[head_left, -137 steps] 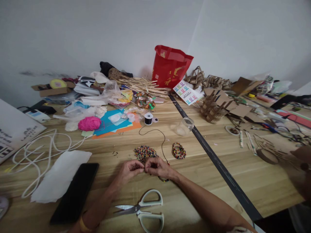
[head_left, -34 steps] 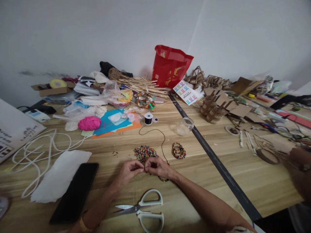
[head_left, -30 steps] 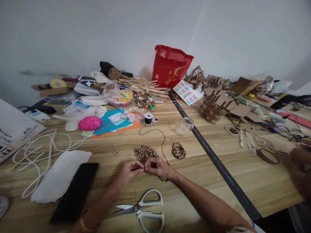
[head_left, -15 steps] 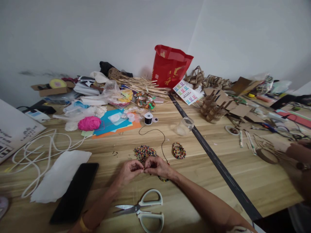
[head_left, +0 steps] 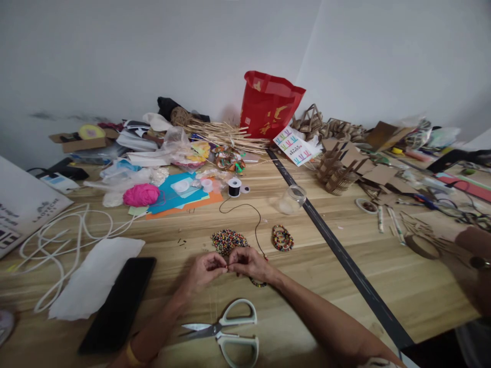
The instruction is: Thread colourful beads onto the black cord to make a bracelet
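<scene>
My left hand (head_left: pixel 203 270) and my right hand (head_left: pixel 248 262) meet fingertip to fingertip just in front of a pile of coloured beads (head_left: pixel 228 239). Both pinch something small between them; a bead is likely, but it is too small to tell. A black thread (head_left: pixel 253 214) runs from a spool (head_left: pixel 234 187) down to my right hand, and a short strung length of beads (head_left: pixel 258 282) shows under that wrist. Finished bead bracelets (head_left: pixel 282 237) lie to the right of the pile.
White-handled scissors (head_left: pixel 230 330) lie close to me, a black phone (head_left: pixel 118 304) and white sheet (head_left: pixel 94 276) at the left. A glass jar (head_left: pixel 292 199), pink yarn (head_left: pixel 141 194), red bag (head_left: pixel 269 105) and cardboard pieces (head_left: pixel 339 171) lie further back. Another person's arm (head_left: pixel 473 255) is at the right edge.
My hands have stayed pinched together at the same spot. The other person's arm at the right edge has shifted about slightly.
</scene>
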The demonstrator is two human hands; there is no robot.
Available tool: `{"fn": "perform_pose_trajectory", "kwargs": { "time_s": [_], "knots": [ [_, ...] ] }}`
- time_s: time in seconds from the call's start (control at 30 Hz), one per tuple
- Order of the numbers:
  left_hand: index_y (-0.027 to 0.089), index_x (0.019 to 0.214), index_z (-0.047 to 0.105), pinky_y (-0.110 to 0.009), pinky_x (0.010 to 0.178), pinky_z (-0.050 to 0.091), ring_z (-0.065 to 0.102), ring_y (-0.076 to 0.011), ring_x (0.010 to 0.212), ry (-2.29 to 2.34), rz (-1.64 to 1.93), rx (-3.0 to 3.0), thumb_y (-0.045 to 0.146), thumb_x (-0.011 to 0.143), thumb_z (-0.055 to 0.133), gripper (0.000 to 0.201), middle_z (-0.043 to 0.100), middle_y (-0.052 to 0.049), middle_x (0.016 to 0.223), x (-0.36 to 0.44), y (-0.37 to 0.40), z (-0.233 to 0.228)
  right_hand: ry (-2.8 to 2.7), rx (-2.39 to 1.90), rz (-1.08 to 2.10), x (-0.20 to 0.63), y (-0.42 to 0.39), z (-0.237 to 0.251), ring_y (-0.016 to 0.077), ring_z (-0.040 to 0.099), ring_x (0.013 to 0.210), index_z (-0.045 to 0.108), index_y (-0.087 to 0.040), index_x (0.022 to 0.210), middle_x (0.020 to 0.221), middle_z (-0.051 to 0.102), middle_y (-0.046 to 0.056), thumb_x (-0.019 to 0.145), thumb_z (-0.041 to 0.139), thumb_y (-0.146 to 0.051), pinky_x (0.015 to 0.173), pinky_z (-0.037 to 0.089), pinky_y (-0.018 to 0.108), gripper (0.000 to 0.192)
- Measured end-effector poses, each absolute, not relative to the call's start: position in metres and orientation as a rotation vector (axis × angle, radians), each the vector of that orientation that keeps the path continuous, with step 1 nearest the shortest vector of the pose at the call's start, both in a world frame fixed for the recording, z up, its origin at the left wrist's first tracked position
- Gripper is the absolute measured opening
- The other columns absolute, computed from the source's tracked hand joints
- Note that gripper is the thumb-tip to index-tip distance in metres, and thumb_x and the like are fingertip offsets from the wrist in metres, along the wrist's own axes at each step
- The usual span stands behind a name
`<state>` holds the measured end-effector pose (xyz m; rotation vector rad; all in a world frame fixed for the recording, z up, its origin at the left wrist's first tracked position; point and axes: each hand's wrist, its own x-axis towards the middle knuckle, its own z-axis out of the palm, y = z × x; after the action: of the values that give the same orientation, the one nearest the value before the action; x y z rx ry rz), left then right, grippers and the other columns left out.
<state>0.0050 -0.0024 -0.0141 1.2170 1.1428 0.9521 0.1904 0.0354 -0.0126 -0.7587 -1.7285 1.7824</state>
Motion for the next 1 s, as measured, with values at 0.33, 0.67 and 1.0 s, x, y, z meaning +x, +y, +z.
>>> {"fn": "perform_pose_trajectory", "kwargs": {
  "time_s": [0.33,0.67,1.0],
  "knots": [
    [0.014,0.067,0.063,-0.025,0.064,0.048,0.061,-0.0147,0.064,1.152,0.957,1.241,0.022,0.061,0.075,0.015,0.066,-0.001,0.065,0.0040,-0.0031,-0.0113,-1.721,-0.753,1.783,0.1896,0.0348,-0.0117,0.0067,0.047,0.053,0.058,-0.014,0.073,0.065,0.056,-0.002,0.070,0.072,-0.046,0.049,0.040,0.018,0.035],
    [0.014,0.067,0.063,-0.026,0.064,0.048,0.061,-0.0148,0.064,1.155,0.953,1.231,0.023,0.060,0.076,0.017,0.066,-0.001,0.065,0.0042,-0.0026,-0.0105,-1.770,-0.758,1.744,0.1907,0.0346,-0.0096,0.0064,0.045,0.052,0.058,-0.014,0.073,0.064,0.053,-0.003,0.076,0.068,-0.045,0.048,0.041,0.017,0.033],
    [0.015,0.065,0.063,-0.026,0.064,0.048,0.061,-0.0149,0.063,1.156,0.948,1.237,0.023,0.059,0.075,0.017,0.066,0.000,0.063,0.0046,-0.0015,-0.0144,-1.787,-0.760,1.733,0.1907,0.0343,-0.0082,0.0069,0.046,0.053,0.058,-0.014,0.073,0.064,0.052,-0.002,0.075,0.067,-0.049,0.048,0.041,0.017,0.036]
  ]
}}
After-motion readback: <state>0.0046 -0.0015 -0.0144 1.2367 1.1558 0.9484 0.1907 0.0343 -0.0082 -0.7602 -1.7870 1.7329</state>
